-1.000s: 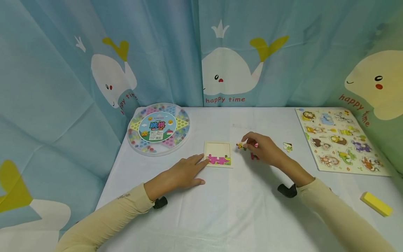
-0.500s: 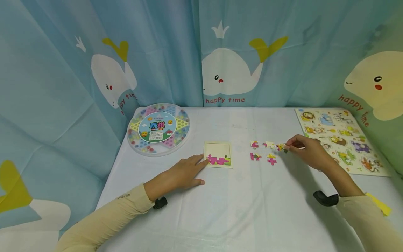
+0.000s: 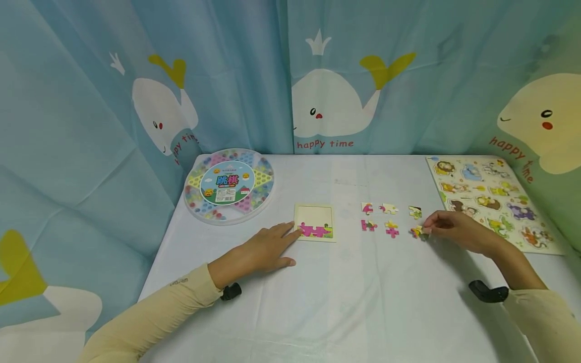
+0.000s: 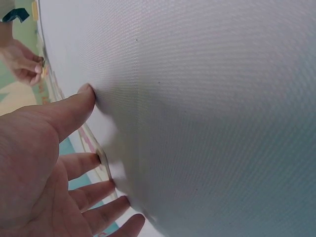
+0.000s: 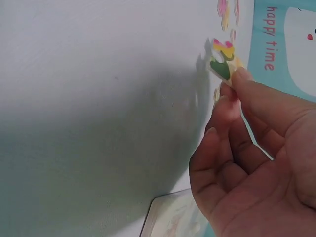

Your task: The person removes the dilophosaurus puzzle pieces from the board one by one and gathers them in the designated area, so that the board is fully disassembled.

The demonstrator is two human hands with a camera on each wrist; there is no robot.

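Observation:
My right hand pinches a jigsaw piece between thumb and forefinger at the right end of the loose pieces. In the right wrist view the same jigsaw piece shows yellow, green and pink and is tilted. Above it on the table lies a green-and-white piece. My left hand, fingers spread, rests with its fingertips on the lower left edge of a small puzzle frame. Joined pink and green pieces fill the frame's bottom part. In the left wrist view the left hand has straight fingers.
Several loose jigsaw pieces lie in two rows right of the frame. A round Chinese checkers box stands at the back left. An animal puzzle board lies at the right. Behind the white table hangs a blue whale-print curtain.
My right hand has moved right and then toward the table's front with the jigsaw piece, uncovering the loose pieces and the yellow block's former spot behind the sleeve. My left hand stays put.

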